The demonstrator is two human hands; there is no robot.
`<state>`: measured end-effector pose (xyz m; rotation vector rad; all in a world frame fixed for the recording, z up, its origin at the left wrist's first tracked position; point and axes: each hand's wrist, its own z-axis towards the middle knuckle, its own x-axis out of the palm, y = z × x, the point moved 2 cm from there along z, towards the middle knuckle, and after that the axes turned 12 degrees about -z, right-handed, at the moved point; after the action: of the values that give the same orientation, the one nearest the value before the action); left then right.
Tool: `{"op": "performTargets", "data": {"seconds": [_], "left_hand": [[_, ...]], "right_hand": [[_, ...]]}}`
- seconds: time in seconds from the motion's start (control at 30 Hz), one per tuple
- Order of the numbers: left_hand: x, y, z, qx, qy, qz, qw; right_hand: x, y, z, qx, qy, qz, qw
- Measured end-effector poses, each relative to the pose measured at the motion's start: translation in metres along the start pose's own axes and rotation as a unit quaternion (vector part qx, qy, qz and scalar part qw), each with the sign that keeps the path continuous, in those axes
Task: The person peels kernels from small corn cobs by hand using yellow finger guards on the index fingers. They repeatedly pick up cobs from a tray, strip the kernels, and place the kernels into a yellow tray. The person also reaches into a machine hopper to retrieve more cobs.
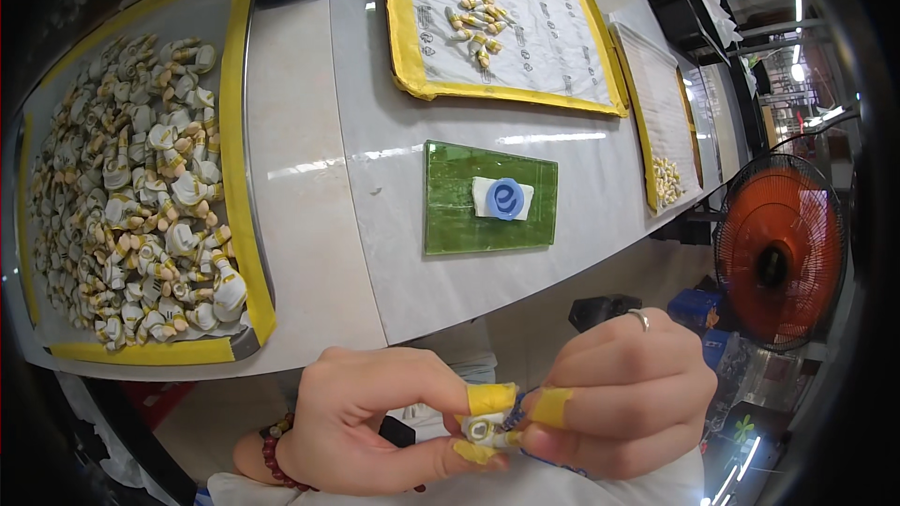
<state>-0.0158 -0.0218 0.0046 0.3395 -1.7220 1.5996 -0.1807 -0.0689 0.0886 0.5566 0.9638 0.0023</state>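
In front of my body, my left hand pinches a small white figurine part between thumb and forefinger. The part has a round grey-and-gold detail on its face. My right hand, with a ring on one finger, closes its thumb and forefinger on the right end of the same part. Those fingertips hide what exactly they grip there. Yellow tape wraps the left thumb and both forefingers. Beyond the hands, a blue disc with a dark curl sits on a white block upon a green glass-like plate.
A yellow-taped tray heaped with similar white parts fills the left. At the back, another yellow-edged tray carries several small pieces. Further right stands a narrow tray with small pale pieces. An orange fan is beside the table's right end.
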Motion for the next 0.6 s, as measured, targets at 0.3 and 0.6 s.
{"op": "performTargets", "data": {"seconds": [0.3,0.6], "left_hand": [[-0.0011,-0.0005,0.0011,-0.027,0.014,0.009,1.0],[-0.0033,0.0075,0.0012,-0.063,0.021,-0.075,0.995]], "right_hand": [[-0.0008,0.001,0.0003,0.019,0.01,-0.003,1.0],[0.0009,0.0015,-0.0043,0.039,-0.013,-0.002,0.999]]}}
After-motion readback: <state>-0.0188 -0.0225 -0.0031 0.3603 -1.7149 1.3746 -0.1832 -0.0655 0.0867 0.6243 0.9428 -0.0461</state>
